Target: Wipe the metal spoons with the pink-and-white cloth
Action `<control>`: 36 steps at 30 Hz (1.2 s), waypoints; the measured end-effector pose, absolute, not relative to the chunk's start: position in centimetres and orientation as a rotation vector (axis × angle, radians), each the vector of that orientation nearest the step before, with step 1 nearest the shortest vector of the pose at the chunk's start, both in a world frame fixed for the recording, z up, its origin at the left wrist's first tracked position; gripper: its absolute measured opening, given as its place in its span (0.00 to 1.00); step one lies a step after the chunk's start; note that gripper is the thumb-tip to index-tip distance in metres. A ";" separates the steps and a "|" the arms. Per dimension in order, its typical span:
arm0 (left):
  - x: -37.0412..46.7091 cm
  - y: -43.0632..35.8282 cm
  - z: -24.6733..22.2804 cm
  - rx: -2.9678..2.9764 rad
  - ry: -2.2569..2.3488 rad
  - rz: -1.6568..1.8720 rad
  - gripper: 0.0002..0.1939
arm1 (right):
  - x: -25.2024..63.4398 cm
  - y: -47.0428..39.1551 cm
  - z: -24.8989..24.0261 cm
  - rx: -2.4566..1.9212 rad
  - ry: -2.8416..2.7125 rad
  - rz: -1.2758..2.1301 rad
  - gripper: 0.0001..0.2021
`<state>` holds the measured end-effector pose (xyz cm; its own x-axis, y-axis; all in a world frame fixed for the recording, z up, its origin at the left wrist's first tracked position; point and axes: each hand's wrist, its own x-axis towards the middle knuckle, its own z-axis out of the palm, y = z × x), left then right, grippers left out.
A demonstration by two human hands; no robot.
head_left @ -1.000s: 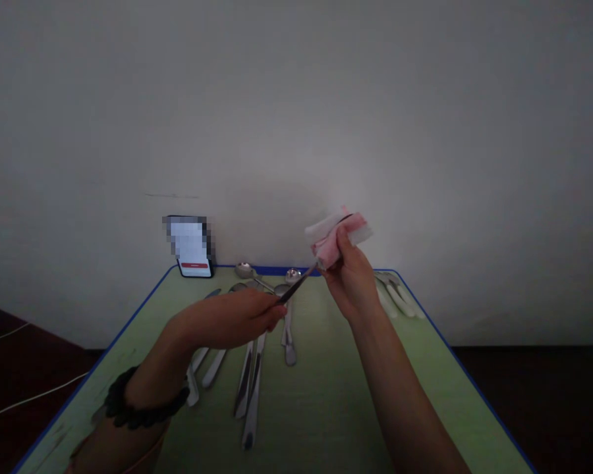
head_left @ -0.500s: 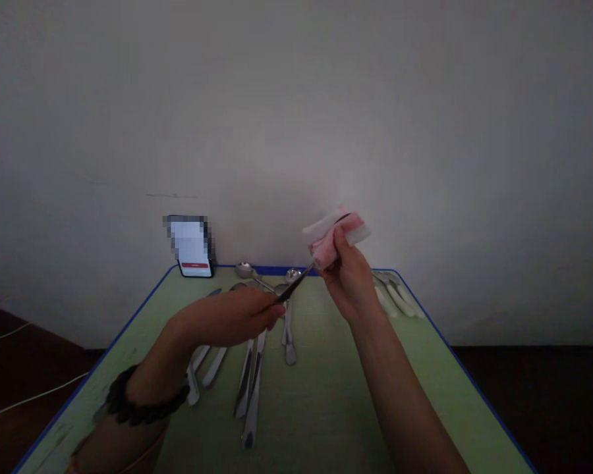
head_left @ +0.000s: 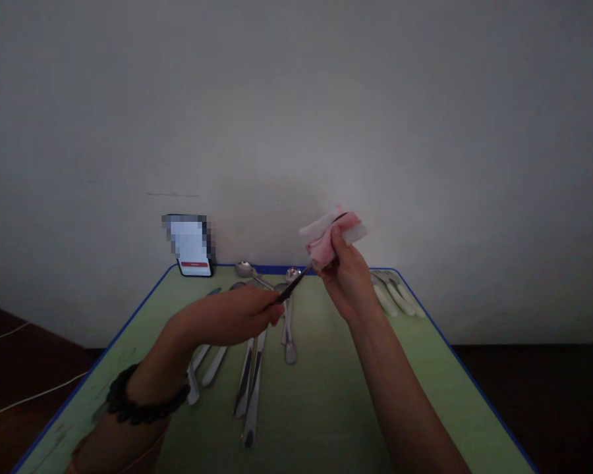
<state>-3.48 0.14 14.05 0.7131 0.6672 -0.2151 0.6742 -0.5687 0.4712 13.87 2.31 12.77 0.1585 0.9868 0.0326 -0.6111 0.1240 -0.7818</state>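
Note:
My left hand (head_left: 242, 315) is closed around one end of a slim dark metal piece of cutlery (head_left: 292, 287), held slanting up to the right above the table. Its far part runs into a folded pink and white cloth (head_left: 321, 250), which hides its kind; a dark edge shows at the cloth's top. My right hand (head_left: 348, 276) pinches the cloth around it, thumb on the near side. Below and beside my left hand lie several metal pieces with long handles (head_left: 251, 401), partly covered by the hand, and several spoons (head_left: 245, 268).
On the green table (head_left: 321, 401) with its blue edge, several forks with pale handles (head_left: 400, 296) lie at the back right. A phone (head_left: 192, 247) leans against the wall (head_left: 286, 118) at the back left. A white cable (head_left: 34, 397) runs along the floor at left.
Both hands keep their grip. The cloth and my right hand have shifted very slightly left; the cutlery on the table has not moved.

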 end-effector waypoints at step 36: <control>-2.9 0.0 14.5 2.317 1.036 0.160 0.19 | 13.2 2.5 12.1 -0.681 -0.683 1.380 0.15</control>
<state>-2.85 0.00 14.47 0.6896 0.7133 -0.1248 0.6422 -0.5228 0.5605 13.18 2.48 12.05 0.0694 0.9970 0.0341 -0.6318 0.0703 -0.7719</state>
